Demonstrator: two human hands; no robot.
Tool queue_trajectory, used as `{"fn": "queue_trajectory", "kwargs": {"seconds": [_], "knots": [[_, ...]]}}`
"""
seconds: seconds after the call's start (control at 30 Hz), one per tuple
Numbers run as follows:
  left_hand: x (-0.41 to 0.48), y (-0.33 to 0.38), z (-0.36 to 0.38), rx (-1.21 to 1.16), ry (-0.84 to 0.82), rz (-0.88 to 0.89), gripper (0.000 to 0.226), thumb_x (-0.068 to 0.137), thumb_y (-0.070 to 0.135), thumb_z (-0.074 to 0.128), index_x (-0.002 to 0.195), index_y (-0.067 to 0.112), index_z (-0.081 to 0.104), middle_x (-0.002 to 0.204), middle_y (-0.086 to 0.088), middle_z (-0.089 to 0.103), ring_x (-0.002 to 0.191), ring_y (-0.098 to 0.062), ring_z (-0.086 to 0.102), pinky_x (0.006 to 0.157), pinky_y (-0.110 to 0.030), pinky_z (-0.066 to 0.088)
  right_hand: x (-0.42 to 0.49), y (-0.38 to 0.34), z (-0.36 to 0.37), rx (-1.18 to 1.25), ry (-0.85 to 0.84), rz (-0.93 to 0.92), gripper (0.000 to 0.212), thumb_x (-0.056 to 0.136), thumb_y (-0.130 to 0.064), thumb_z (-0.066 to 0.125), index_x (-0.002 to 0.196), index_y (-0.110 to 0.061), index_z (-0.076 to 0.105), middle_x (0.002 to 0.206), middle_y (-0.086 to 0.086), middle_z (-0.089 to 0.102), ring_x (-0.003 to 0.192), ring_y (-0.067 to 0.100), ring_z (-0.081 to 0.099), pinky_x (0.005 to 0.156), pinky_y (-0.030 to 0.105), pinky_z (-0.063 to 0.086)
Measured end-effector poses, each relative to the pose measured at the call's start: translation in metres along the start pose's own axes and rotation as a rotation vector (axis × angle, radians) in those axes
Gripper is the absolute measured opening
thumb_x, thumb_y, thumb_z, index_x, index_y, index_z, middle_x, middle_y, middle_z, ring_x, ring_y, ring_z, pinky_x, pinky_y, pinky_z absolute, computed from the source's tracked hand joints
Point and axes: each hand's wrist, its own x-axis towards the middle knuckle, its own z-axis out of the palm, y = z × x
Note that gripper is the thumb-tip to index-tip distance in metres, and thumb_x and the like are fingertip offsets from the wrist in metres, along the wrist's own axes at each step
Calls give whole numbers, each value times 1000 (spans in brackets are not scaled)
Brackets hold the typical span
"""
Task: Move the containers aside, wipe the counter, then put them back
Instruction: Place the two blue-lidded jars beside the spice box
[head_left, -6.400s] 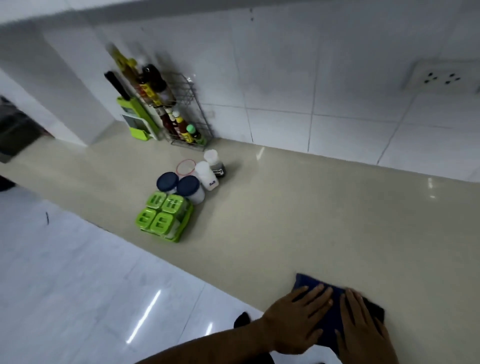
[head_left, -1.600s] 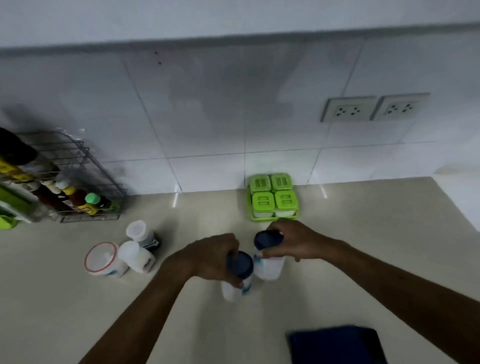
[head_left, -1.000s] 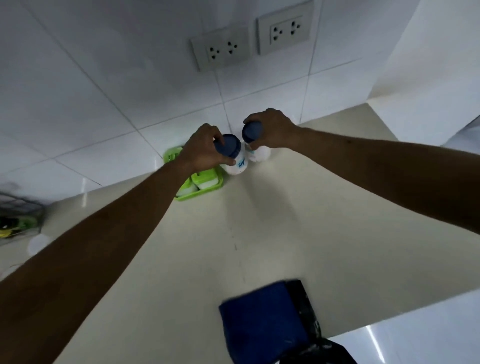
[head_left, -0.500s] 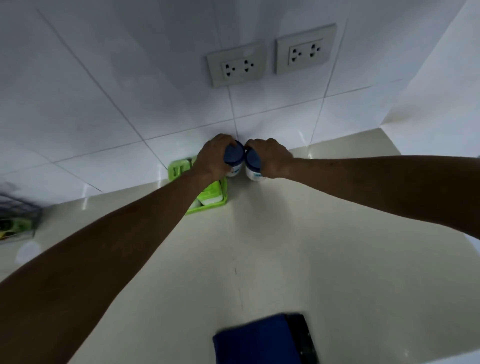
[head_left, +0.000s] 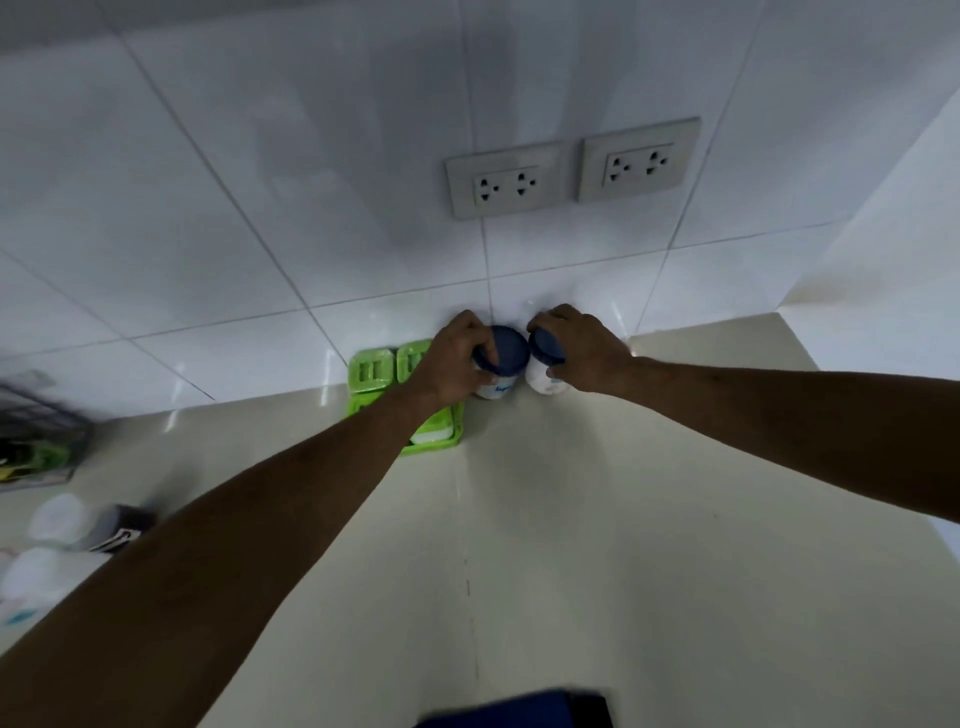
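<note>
Placement seemed to be the step in hand. The left hand (head_left: 451, 366) gripped the blue lid of the first jar (head_left: 500, 385), and the right hand (head_left: 584, 353) gripped the lid of the second jar (head_left: 540, 378). Both jars seemed to rest on the counter (head_left: 649, 519), side by side just right of the green box (head_left: 373, 370). To do this well, I think each jar should sit flat before the fingers let go, and the first jar should not push the green box. A blue cloth (head_left: 519, 712) lay well in front of the green box. On the first jar a blue word began with "S"; the rest was unreadable. The second jar's print was too blurred.
</note>
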Motion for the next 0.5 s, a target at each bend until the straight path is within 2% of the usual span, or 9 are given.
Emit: {"fn": "queue_trajectory", "kwargs": {"seconds": [0.1,0.17,0.23,0.33,0.5], "knots": [[-4,-11,3,37,25,-6,20,70,-20,77,84,-7,73,108,-25,60,97,-37,66,94,-44,57,-3,2,0,28,41,59,80,81,-16,89,150,-27,51,147,13,42,126,38,58,97,44,59],[-5,-17,5,77,61,-5,21,73,-22,71,87,-6,74,111,-25,61,100,-40,66,96,-48,56,-2,-1,-1,41,32,69,85,75,-15,94,149,-26,51,143,11,44,123,36,59,96,47,60],[-6,-17,6,164,76,42,25,77,-13,71,99,-1,76,121,-20,63,108,-41,63,97,-47,55,-1,-8,0,16,35,68,80,73,-18,95,142,-23,54,137,11,45,118,37,59,94,48,61],[-9,-14,10,311,-2,112,48,83,5,74,130,9,73,140,-12,64,122,-39,60,103,-48,55,0,-20,8,-34,70,84,75,77,-27,94,140,-23,55,135,13,42,115,38,58,92,48,60],[-13,-6,12,325,-9,30,55,88,3,68,143,11,67,149,-11,63,131,-40,59,102,-52,56,2,-32,10,-76,52,119,81,77,-36,94,145,-28,49,143,13,38,120,39,55,91,49,61]]}}
